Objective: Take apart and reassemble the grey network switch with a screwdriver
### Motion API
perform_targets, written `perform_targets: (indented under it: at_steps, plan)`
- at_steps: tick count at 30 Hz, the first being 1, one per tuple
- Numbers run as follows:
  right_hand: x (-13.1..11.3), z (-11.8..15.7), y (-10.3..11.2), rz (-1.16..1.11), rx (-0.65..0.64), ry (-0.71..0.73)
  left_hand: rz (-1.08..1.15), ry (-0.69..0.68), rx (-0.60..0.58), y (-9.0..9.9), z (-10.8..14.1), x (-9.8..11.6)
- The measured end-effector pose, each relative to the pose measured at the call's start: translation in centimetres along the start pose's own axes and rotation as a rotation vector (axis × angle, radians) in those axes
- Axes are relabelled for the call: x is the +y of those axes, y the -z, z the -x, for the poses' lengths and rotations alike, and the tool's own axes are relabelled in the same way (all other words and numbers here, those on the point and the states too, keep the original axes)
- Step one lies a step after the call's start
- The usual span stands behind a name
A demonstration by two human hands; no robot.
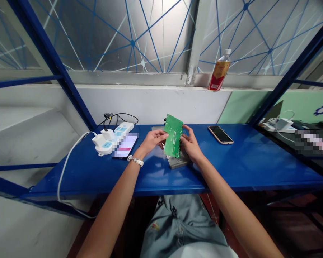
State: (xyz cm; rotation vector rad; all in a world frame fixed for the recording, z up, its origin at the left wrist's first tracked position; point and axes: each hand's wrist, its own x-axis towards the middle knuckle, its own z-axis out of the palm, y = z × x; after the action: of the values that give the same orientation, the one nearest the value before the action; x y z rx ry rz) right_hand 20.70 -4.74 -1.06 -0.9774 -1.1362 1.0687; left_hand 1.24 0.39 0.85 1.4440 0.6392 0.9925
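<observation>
A green circuit board (173, 136) is held up on edge over the middle of the blue table, its face with pale solder rows turned toward me. My left hand (154, 140) pinches its left edge between thumb and fingers. At the opposite edge, my right hand (190, 144) grips the board, with the thumb near the front and fingers behind. Beneath the board lies a flat grey metal case (174, 164), partly covered by the board and my hands. Small dark parts stick out at the board's upper left; most of its far side is hidden.
A white power strip (104, 145) with plugs and a lit phone (125, 146) lie left on the blue table (247, 161). Another phone (220, 135) lies right. A drink bottle (219, 70) stands on the window ledge. Blue frame posts rise at both sides; a white cable (61, 175) hangs left.
</observation>
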Motion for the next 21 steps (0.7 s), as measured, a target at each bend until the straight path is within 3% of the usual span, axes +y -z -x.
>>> perform_targets:
  at_steps: [11,21]
  plan:
    - [1.4,-0.2,-0.3,0.074,-0.183,0.002,-0.009,0.041,-0.123,-2.7,-0.2,-1.2]
    - [1.4,-0.2,-0.4,0.058,-0.168,-0.003,-0.021,0.029,-0.108,-2.4,-0.3,-1.2]
